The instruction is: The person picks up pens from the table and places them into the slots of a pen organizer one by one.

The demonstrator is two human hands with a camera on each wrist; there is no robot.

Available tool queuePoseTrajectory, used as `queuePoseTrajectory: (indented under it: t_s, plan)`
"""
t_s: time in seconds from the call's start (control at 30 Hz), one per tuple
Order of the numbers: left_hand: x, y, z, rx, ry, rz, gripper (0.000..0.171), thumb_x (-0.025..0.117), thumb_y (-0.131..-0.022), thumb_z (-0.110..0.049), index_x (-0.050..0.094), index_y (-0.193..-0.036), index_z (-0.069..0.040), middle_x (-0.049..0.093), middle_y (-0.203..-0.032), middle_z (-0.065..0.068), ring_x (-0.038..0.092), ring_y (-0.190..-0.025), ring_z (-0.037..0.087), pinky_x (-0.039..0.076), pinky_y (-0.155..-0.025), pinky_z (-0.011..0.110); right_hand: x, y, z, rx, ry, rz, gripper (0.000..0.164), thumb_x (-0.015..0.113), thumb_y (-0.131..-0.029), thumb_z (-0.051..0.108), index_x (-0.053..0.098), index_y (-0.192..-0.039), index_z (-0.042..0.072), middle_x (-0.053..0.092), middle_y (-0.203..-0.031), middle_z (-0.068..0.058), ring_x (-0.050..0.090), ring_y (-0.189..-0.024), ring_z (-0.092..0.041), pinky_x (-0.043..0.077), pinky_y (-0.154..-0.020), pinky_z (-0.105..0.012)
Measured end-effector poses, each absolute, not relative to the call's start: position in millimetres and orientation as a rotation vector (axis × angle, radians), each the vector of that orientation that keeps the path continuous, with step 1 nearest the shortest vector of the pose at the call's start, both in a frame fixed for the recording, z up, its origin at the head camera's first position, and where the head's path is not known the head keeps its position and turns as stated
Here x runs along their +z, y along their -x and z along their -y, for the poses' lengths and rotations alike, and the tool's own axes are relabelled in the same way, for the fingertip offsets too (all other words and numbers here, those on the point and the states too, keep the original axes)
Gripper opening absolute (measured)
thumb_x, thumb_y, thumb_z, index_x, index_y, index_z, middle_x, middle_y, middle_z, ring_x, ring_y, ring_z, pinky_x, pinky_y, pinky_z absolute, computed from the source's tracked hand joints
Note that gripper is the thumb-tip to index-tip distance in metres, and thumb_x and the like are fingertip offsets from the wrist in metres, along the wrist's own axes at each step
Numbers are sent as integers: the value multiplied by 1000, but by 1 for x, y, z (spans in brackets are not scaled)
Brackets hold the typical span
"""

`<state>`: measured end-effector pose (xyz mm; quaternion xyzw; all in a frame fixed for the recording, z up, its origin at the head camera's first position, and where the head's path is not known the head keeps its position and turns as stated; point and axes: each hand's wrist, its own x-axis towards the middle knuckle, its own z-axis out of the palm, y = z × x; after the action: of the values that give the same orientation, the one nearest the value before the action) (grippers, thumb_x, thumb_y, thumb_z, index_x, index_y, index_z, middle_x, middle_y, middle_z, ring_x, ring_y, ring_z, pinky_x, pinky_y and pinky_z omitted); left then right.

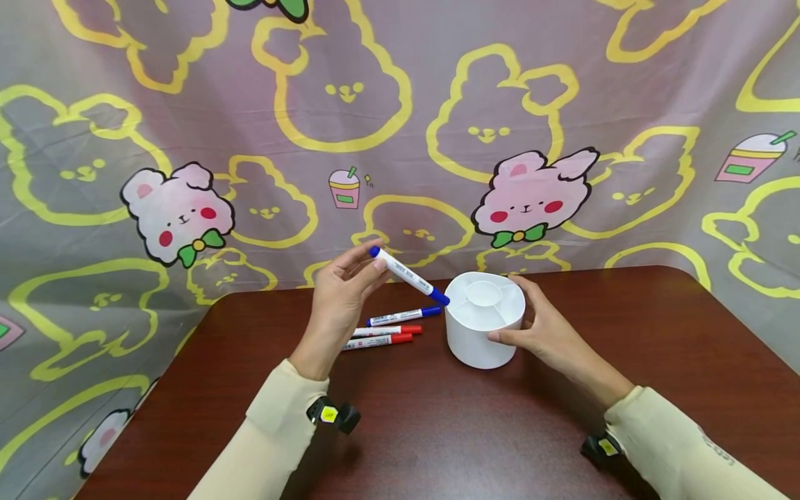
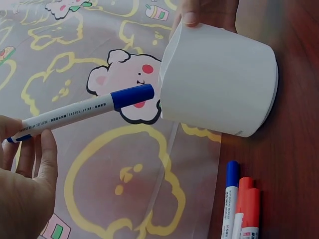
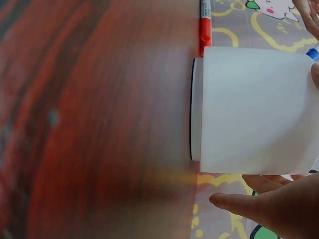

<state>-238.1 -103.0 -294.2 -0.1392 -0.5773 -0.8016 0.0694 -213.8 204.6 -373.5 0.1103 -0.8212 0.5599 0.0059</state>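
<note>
My left hand (image 1: 339,295) pinches a white marker with blue ends (image 1: 407,273) by its upper end. The marker tilts down to the right, and its blue cap (image 2: 133,96) is close to the rim of a round white divided pen holder (image 1: 480,347); whether they touch I cannot tell. My right hand (image 1: 553,330) grips the holder's right side, thumb in front and fingers behind. Left of the holder, on the table, lie a blue-capped marker (image 1: 403,317) and two red-capped markers (image 1: 375,342). In the left wrist view the holder's compartments are hidden.
The dark brown wooden table (image 1: 437,430) bears the holder and the loose markers. Behind its far edge hangs a patterned curtain (image 1: 412,173) with yellow outlines and pink cartoon animals. A black band with a small device (image 1: 334,414) sits on the left wrist.
</note>
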Motion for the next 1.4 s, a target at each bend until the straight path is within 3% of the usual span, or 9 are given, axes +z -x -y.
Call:
queuePoseTrajectory:
  t_s: [0.2, 0.37, 0.6, 0.73, 0.87, 1.07, 1.2, 1.4]
  plan:
    - [-292, 244, 95, -2351, 465, 1788, 38, 68, -96, 8, 64, -134, 10, 73, -107, -1, 71, -99, 11, 60, -97, 39, -373, 214, -203, 1756, -338, 2572, 112, 90, -84, 23, 15, -164, 5, 31, -164, -20, 39, -145, -42, 40, -116, -62]
    - [-297, 247, 90, -2302, 533, 1843, 37, 68, -96, 7, 64, -133, 12, 74, -101, -3, 70, -96, 11, 62, -93, 33, -372, 215, -202, 1752, -350, 2566, 110, 90, -83, 21, 16, -164, 5, 33, -162, -20, 43, -142, -41, 42, -115, -59]
    - [-308, 250, 79, -2284, 611, 1969, 38, 69, -96, 5, 64, -134, 10, 74, -109, 2, 71, -98, 10, 61, -96, 36, -372, 216, -202, 1727, -371, 2564, 109, 90, -83, 20, 18, -164, 6, 35, -161, -19, 45, -139, -39, 43, -113, -57]
    - [-310, 250, 73, -2218, 622, 2067, 36, 71, -97, 0, 68, -132, 5, 73, -115, 11, 71, -98, 12, 60, -97, 34, -371, 216, -203, 1730, -374, 2569, 108, 90, -84, 20, 19, -164, 7, 35, -161, -18, 49, -136, -38, 50, -107, -39]
    - [-310, 252, 68, -2162, 619, 2133, 34, 73, -97, -4, 71, -130, 1, 72, -120, 17, 70, -98, 13, 61, -96, 33, -371, 215, -204, 1738, -382, 2564, 107, 89, -84, 20, 19, -164, 7, 37, -160, -18, 51, -134, -36, 48, -97, -19]
    - [-314, 255, 63, -2087, 622, 2234, 32, 76, -96, -8, 75, -127, -6, 74, -120, 14, 70, -99, 13, 60, -91, 27, -372, 215, -206, 1755, -378, 2567, 107, 89, -85, 20, 18, -164, 7, 37, -160, -18, 52, -135, -38, 47, -95, -15]
    - [-319, 255, 60, -2046, 627, 2323, 33, 77, -96, -12, 75, -129, -10, 74, -126, 12, 71, -108, 18, 59, -94, 29, -373, 216, -206, 1750, -383, 2575, 107, 89, -85, 22, 18, -164, 7, 36, -161, -18, 48, -138, -38, 47, -98, -19]
    - [-327, 255, 57, -1980, 600, 2464, 32, 79, -95, -22, 77, -126, -17, 73, -132, 3, 61, -131, 19, 54, -106, 39, -375, 216, -207, 1753, -391, 2565, 105, 88, -85, 21, 19, -163, 8, 36, -161, -17, 47, -139, -38, 47, -99, -22]
